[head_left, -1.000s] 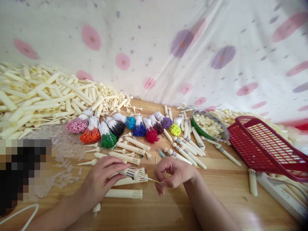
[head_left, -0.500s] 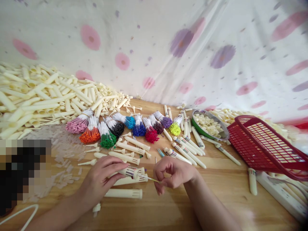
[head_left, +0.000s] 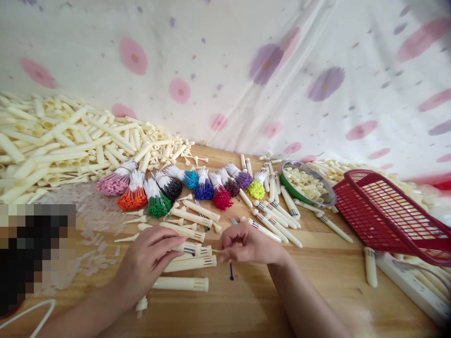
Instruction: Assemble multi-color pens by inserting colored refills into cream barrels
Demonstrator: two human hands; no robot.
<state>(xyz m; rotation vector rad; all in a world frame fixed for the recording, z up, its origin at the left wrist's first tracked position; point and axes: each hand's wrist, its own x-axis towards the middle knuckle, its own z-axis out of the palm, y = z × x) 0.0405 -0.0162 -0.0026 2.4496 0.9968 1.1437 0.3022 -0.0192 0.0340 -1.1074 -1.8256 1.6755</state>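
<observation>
My left hand is closed around a cream multicolour pen barrel with slots at its right end. Coloured strips show in those slots. At that end my right hand pinches a thin pen refill. Only its yellow end shows between barrel and fingertips. Below the right fingers a dark blue refill sticks down; whether it is held or lies on the table I cannot tell. More slotted barrels lie just under and behind the left hand.
Bundles of coloured refills stand across the middle. A heap of cream barrels fills the back left. At right are finished-looking pens, a green-sided metal bowl of small parts, a red basket and a white power strip.
My right hand has moved left toward the barrel. The refill's white length has gone into the barrel, leaving the yellow end out. The dark blue refill now shows below the right hand.
</observation>
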